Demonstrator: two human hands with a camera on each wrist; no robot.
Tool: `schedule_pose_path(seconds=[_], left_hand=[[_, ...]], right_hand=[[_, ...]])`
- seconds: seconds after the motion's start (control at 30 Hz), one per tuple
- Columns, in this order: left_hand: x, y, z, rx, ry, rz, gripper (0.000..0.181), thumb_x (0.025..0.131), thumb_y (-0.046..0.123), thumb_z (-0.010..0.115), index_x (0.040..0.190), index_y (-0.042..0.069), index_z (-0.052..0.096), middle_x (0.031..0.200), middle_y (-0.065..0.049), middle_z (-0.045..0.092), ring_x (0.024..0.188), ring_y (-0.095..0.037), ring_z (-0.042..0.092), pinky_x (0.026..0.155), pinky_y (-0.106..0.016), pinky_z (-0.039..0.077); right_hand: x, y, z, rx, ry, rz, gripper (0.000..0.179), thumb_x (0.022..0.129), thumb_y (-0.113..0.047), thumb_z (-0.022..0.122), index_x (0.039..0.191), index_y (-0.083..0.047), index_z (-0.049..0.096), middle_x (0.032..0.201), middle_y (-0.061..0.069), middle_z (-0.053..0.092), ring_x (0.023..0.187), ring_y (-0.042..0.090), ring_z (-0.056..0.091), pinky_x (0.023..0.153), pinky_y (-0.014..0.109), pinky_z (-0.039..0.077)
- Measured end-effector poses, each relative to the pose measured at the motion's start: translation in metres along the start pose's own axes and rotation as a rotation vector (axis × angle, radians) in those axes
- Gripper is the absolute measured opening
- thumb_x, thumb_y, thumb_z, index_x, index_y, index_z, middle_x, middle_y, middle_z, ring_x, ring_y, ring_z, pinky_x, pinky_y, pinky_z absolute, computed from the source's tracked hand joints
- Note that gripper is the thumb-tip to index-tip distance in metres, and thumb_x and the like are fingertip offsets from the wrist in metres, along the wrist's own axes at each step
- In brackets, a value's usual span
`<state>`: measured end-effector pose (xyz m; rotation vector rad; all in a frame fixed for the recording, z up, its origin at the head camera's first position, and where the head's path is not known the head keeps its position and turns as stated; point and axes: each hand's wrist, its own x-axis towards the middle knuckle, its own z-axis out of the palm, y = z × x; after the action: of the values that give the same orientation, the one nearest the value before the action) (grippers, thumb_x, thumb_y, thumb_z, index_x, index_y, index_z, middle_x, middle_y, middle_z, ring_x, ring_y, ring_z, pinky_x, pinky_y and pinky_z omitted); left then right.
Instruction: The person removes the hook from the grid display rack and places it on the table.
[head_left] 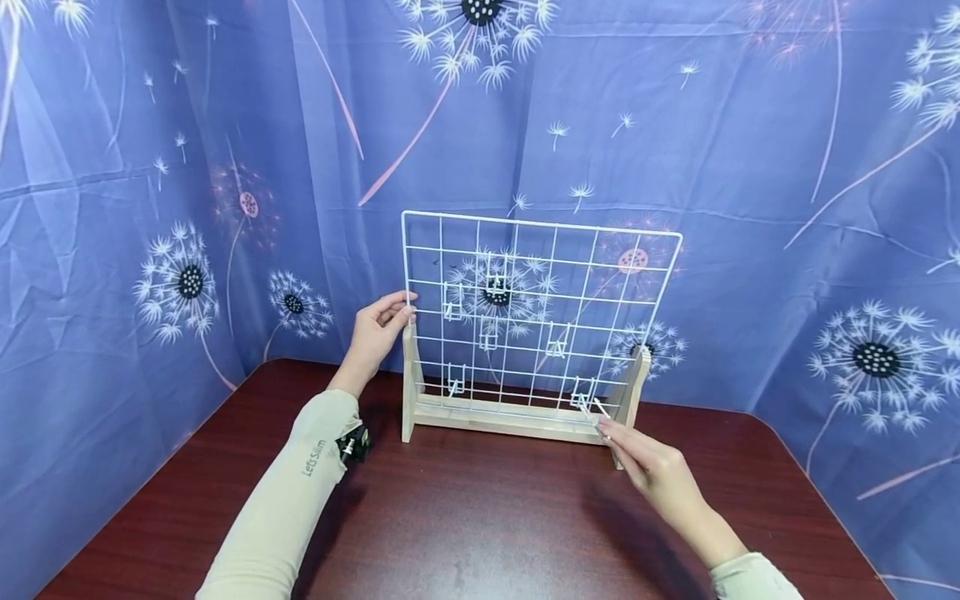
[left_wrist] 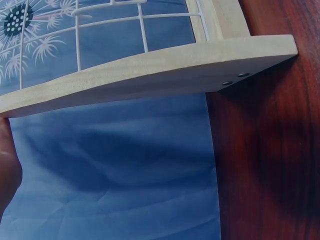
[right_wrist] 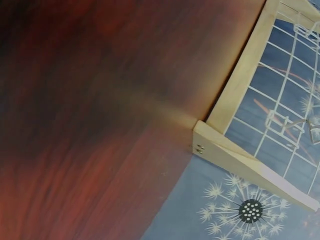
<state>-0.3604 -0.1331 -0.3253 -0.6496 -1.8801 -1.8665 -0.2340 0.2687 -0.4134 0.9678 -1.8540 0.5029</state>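
A white wire grid panel [head_left: 536, 250] stands upright in a pale wooden base [head_left: 510, 421]. My left hand [head_left: 378, 329] grips the panel's left edge, thumb in front, just above the wooden side support [head_left: 408, 383]. Down at the lower right, my right hand [head_left: 652, 467] pinches a thin white piece [head_left: 602, 408] between thumb and fingertips; cannot tell its kind. That piece is close beside a white wire hook [head_left: 581, 398] on the grid, which the right wrist view also shows as a hook [right_wrist: 280, 130]. More hooks hang higher up, including one hook [head_left: 557, 346] right of centre.
The rack rests on a dark red-brown table [head_left: 465, 517] near its back edge. Blue curtains [head_left: 750, 292] with dandelion prints hang behind and at both sides. A small black device [head_left: 354, 444] is strapped to the left wrist.
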Motion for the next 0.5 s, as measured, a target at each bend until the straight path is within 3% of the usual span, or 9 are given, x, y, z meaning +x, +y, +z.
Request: schedule_pose_path(seconds=[0.13, 0.23, 0.37, 0.5], left_hand=[[0.0, 0.0, 0.0, 0.006, -0.008, 0.005, 0.029, 0.094, -0.002, 0.058, 0.121, -0.013, 0.059, 0.087, -0.005, 0.067, 0.083, -0.019, 0.067, 0.077, -0.026, 0.055], [0.0, -0.001, 0.0, 0.0, -0.008, 0.009, 0.029, 0.093, -0.003, 0.058, 0.12, -0.013, 0.059, 0.09, -0.015, 0.066, 0.083, -0.017, 0.067, 0.078, -0.029, 0.056], [0.0, -0.001, 0.0, -0.005, -0.004, 0.004, 0.029, 0.093, -0.003, 0.058, 0.121, -0.012, 0.06, 0.099, -0.037, 0.06, 0.086, -0.026, 0.067, 0.079, -0.03, 0.056], [0.0, -0.001, 0.0, -0.005, -0.005, -0.005, 0.029, 0.093, -0.003, 0.058, 0.121, -0.012, 0.06, 0.103, -0.042, 0.056, 0.092, -0.038, 0.064, 0.081, -0.031, 0.056]], right_hand=[[-0.004, 0.001, 0.002, -0.026, -0.023, -0.039, 0.035, 0.102, -0.025, 0.049, 0.105, 0.0, 0.073, 0.104, 0.014, 0.071, 0.094, 0.022, 0.069, 0.095, 0.015, 0.045], [-0.008, 0.001, 0.002, -0.035, -0.037, -0.062, 0.038, 0.103, -0.027, 0.047, 0.103, 0.001, 0.073, 0.103, 0.013, 0.072, 0.091, 0.023, 0.07, 0.094, 0.015, 0.045], [-0.011, 0.003, 0.003, -0.034, -0.06, -0.079, 0.038, 0.103, -0.026, 0.047, 0.102, 0.0, 0.074, 0.103, 0.013, 0.072, 0.089, 0.024, 0.07, 0.091, 0.017, 0.048], [-0.015, 0.004, 0.002, -0.035, -0.099, -0.086, 0.038, 0.103, -0.026, 0.046, 0.102, -0.001, 0.074, 0.102, 0.013, 0.072, 0.087, 0.026, 0.071, 0.089, 0.019, 0.05]])
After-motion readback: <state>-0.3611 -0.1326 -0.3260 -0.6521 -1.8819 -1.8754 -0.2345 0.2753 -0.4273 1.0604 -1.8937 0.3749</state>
